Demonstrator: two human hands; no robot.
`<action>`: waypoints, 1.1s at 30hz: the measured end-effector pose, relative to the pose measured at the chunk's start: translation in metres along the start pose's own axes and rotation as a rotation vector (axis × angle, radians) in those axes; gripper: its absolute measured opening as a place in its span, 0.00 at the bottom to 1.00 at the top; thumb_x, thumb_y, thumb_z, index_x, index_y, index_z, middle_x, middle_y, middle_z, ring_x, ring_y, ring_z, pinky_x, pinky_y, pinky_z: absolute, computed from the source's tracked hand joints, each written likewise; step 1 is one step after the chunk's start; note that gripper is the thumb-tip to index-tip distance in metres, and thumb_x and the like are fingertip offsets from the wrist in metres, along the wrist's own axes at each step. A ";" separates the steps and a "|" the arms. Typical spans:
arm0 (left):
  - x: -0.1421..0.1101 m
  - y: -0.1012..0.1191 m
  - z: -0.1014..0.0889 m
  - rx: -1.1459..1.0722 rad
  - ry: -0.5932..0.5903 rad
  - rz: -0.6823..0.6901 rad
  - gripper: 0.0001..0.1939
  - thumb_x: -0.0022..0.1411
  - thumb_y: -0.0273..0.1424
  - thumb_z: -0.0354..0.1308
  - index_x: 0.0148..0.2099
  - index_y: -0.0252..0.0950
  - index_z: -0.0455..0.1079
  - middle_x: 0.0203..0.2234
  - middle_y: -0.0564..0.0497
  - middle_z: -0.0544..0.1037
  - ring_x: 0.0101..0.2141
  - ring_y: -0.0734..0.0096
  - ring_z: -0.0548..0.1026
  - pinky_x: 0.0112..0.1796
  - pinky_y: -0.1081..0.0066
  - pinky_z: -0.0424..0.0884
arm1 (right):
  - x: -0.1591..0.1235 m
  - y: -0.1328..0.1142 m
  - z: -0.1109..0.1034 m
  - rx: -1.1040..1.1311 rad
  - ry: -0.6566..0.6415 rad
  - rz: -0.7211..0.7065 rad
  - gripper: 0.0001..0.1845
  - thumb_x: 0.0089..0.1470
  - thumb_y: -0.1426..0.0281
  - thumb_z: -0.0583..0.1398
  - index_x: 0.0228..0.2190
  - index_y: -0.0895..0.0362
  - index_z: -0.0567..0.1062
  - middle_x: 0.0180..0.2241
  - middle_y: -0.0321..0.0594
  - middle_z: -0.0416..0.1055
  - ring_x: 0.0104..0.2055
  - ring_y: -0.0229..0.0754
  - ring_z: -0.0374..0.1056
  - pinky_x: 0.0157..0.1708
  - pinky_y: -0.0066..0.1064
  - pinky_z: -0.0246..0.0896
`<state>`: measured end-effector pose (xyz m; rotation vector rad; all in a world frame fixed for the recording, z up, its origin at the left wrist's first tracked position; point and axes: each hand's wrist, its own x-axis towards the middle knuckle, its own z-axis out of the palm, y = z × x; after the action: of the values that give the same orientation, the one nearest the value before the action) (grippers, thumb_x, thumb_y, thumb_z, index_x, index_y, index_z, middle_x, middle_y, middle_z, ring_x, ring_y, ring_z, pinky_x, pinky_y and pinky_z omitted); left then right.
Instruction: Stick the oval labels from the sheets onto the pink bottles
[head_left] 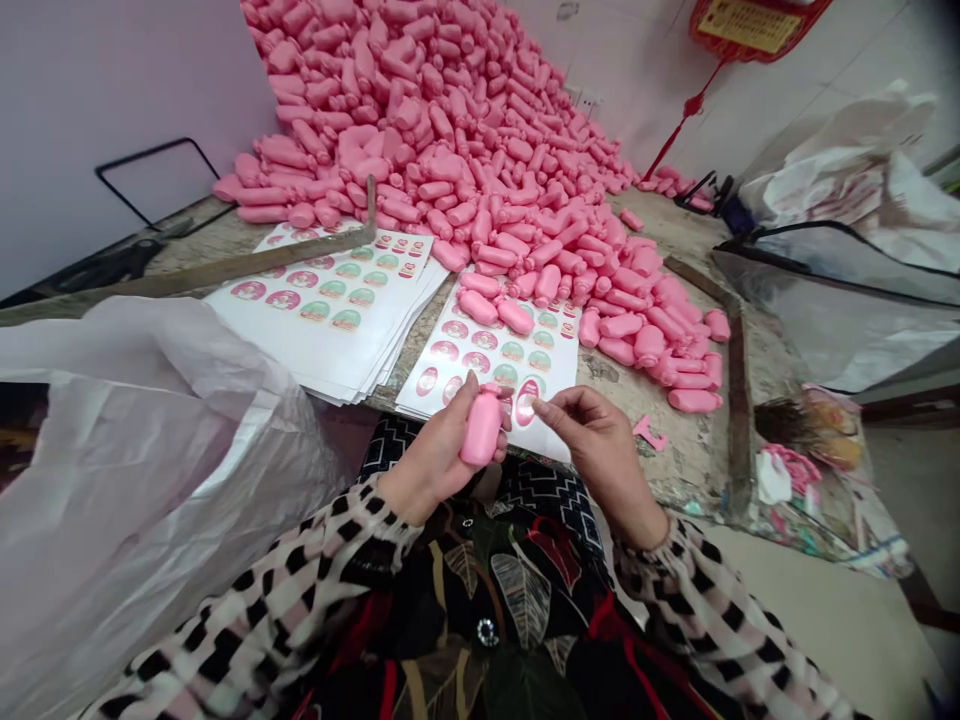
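Floral clothing [517, 660] is filling the bottom centre while, mid-frame, the left hand [439, 450] is cradling 1 pink bottle [482, 430], the right hand [611, 460] pinching 1 oval sticker [528, 398], best gripped edge-only.

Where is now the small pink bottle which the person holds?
In the head view, the small pink bottle is in the left hand, just left of the right hand.

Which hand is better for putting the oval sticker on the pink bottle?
Probably the right hand: its fingertips hold the oval sticker, and the left hand holds the pink bottle nearby.
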<state>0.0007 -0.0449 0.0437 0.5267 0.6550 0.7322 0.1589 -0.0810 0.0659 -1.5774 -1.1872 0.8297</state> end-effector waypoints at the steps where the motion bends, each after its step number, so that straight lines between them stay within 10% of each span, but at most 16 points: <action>1: 0.003 0.001 0.002 -0.097 0.017 -0.022 0.21 0.58 0.47 0.49 0.43 0.36 0.65 0.28 0.51 0.70 0.22 0.78 0.68 0.21 0.77 0.65 | -0.004 -0.004 0.005 0.004 -0.037 -0.010 0.13 0.45 0.60 0.62 0.24 0.57 0.70 0.24 0.34 0.66 0.25 0.34 0.58 0.27 0.27 0.55; 33: 0.010 -0.009 0.004 -0.116 0.060 -0.009 0.27 0.56 0.50 0.50 0.46 0.32 0.66 0.25 0.53 0.66 0.20 0.80 0.65 0.19 0.78 0.62 | -0.018 0.008 0.025 -0.116 -0.184 -0.008 0.15 0.49 0.56 0.58 0.26 0.55 0.70 0.23 0.35 0.71 0.25 0.37 0.66 0.28 0.29 0.59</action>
<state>0.0131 -0.0438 0.0369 0.3964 0.6656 0.7748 0.1339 -0.0912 0.0502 -1.6148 -1.3945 0.9308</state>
